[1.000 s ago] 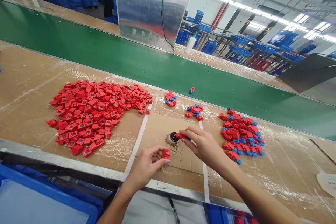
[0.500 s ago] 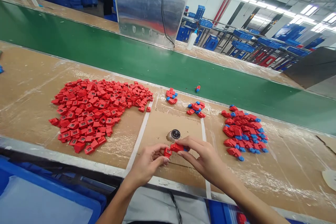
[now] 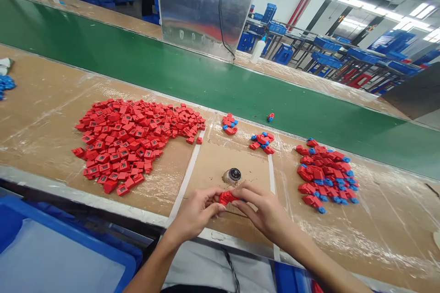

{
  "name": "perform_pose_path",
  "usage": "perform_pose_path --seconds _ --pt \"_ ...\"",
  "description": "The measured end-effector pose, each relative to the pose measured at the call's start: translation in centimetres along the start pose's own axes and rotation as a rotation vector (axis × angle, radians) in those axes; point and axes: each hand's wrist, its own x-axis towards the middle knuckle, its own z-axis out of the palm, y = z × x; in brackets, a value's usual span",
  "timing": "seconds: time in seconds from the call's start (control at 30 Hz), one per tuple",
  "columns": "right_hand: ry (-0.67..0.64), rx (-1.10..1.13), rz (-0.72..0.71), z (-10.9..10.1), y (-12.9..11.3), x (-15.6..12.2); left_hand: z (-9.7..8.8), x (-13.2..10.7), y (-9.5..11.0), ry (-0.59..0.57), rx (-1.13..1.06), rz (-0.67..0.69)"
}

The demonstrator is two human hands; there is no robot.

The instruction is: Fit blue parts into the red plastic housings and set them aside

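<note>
My left hand (image 3: pixel 195 210) and my right hand (image 3: pixel 263 208) meet at the near edge of the cardboard-covered bench, both pinched on small red plastic parts (image 3: pixel 226 198) pressed together between the fingertips. Just beyond them stands a small round dark-lidded pot (image 3: pixel 233 176). A large heap of red square parts (image 3: pixel 132 139) lies to the left. To the right lies a pile of red parts with blue caps (image 3: pixel 325 174).
Two small clusters of red-and-blue pieces (image 3: pixel 229 124) (image 3: pixel 262 142) lie near the green conveyor belt (image 3: pixel 137 62), with one piece (image 3: pixel 270 117) on the belt. A blue crate (image 3: pixel 62 256) sits below left. A metal panel (image 3: pixel 202 9) stands behind the belt.
My right hand left the small pot and carried its red part back to my left hand; the two parts now touch between both hands. The camera shifted slightly.
</note>
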Motion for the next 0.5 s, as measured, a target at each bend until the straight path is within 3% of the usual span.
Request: perform_pose_path --seconds 0.27,0.5 --pt "0.032 -0.028 -0.023 2.0 0.1 -0.8 -0.4 -0.3 0.0 -0.036 0.187 -0.040" --pt "0.015 -0.040 -0.030 1.9 0.5 -0.6 -0.7 -0.2 0.0 -0.043 0.233 -0.024"
